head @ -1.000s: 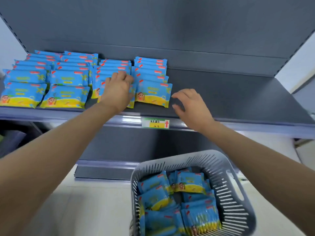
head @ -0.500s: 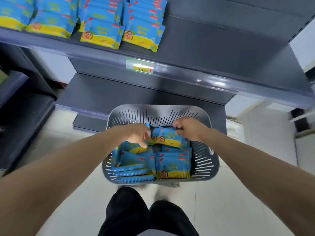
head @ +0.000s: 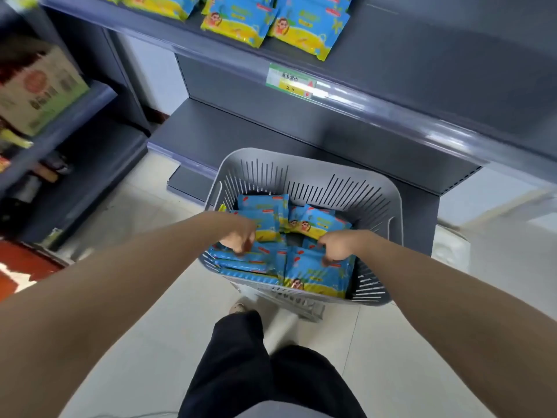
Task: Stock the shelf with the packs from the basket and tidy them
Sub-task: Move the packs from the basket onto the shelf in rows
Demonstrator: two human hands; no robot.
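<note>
Partly stocked: blue-yellow packs [head: 304, 28] line the shelf [head: 437, 55] at far left, and its right side is bare. The grey basket [head: 301, 164] on the floor [head: 150, 297] holds many more. The right hand [head: 339, 247] has its fingers pinching a basket pack [head: 316, 276] by the edge; the left hand [head: 241, 239] has its fingers curled among the packs, grip unclear.

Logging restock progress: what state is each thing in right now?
Basket: on the floor, part full.
Basket packs: loosely heaped.
Shelf: stocked left, bare right.
Shelf packs: lying flat, side by side.
Left hand: in basket, fingers curled, grip unclear.
Right hand: gripping one basket pack's top edge.
</note>
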